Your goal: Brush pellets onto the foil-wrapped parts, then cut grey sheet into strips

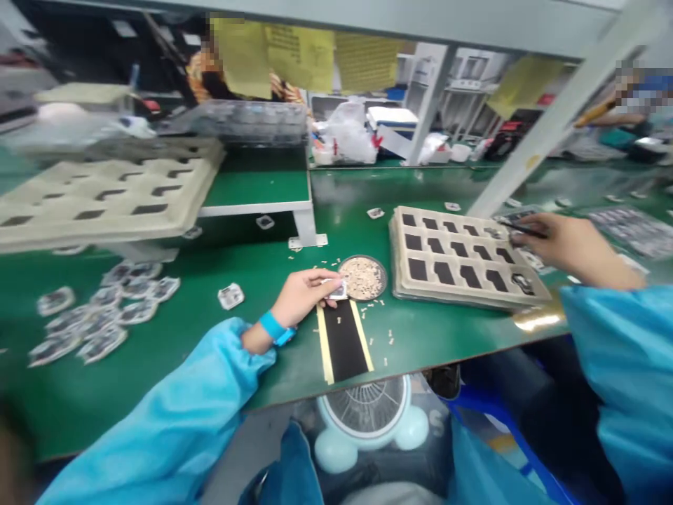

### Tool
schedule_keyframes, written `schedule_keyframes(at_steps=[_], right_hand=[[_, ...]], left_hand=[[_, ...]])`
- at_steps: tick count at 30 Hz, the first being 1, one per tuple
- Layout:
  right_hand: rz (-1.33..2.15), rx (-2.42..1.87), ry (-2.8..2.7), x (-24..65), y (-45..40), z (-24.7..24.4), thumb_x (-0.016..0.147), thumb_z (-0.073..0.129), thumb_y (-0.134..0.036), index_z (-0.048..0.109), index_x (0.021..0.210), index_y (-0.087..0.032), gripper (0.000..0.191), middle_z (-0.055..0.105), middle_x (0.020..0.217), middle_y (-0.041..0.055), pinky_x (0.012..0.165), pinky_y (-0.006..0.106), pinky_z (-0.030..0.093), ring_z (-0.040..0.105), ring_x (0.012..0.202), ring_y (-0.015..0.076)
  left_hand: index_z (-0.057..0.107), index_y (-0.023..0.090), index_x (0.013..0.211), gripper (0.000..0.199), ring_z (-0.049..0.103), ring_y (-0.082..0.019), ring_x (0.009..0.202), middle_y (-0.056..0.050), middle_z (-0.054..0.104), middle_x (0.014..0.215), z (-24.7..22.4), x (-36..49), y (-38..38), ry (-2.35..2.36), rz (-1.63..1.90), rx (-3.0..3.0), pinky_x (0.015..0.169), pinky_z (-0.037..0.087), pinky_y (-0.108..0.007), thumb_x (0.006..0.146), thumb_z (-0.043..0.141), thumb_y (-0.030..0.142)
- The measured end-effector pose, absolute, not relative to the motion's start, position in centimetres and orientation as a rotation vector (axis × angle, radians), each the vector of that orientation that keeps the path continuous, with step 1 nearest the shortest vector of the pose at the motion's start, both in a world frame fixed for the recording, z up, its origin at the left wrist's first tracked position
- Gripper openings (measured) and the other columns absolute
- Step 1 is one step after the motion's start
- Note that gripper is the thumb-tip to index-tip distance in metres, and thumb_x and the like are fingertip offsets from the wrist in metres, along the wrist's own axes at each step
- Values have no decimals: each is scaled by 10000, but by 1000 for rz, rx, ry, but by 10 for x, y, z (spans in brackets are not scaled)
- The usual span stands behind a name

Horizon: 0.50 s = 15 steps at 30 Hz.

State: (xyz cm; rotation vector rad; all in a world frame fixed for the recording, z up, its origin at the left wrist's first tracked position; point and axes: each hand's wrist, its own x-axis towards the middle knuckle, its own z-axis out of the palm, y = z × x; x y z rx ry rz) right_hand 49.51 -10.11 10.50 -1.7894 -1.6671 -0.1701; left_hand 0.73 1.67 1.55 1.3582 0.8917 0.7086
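My left hand [303,298], wearing a blue wrist strap [275,327], pinches a small white-edged part [336,289] above the top of a black strip [344,344] with yellow taped edges. Right beside its fingertips is a round dish [362,278] full of tiny pale pieces. My right hand [575,242] is closed around a thin dark tool [526,229], which looks like tweezers. Its tip is at the upper right corner of a beige compartment tray [457,286], where a part sits in a pocket. Another part [522,283] rests in the tray's lower right pocket.
A pile of white-edged parts [105,308] lies on the green table at left, with a single part [230,296] nearer. Tiny pale pieces are scattered around the dish. A second beige tray [105,193] stands on a raised shelf [257,179]. A slanted post [552,119] rises behind the right tray.
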Motion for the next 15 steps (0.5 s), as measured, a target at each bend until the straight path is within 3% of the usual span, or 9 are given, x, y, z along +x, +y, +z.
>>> schedule_keyframes(at_steps=[2,5,7,10,15], right_hand=[[-269,-1750,-1654,447,-101,111,817,803,-366,782,956,-314,150,708,728,46,626,381,463,665,717,237],[-70,-1535,-1604,347,-97,115,853,777,-352,776,994,-370,142,745,977,25,738,449,546,687,882,279],[162,-1350,-1649,284,-89,109,833,795,-323,790,895,-344,66,750,913,21,643,411,557,684,783,241],[591,-1232,-1594,219,-68,87,797,818,-299,790,906,-269,116,761,844,26,617,362,577,692,706,200],[979,-1141,-1456,183,-38,46,783,808,-396,732,798,-187,223,739,828,42,711,346,575,690,762,188]], left_hand=[[764,124,997,412,710,-175,579,-111,765,787,15,5,18,901,747,1340,463,483,-222,764,824,458],[778,119,973,406,699,-176,557,-99,748,723,18,2,18,888,800,1307,446,459,-225,828,753,497],[780,117,1007,424,705,-185,569,-98,749,737,21,0,18,859,833,1255,458,464,-235,860,709,508],[756,124,1096,418,725,-201,635,-103,762,834,22,-4,18,798,913,1177,506,482,-243,875,692,473],[748,127,1131,417,694,-193,771,-133,753,1048,21,-8,15,761,1022,1156,619,523,-265,897,654,458]])
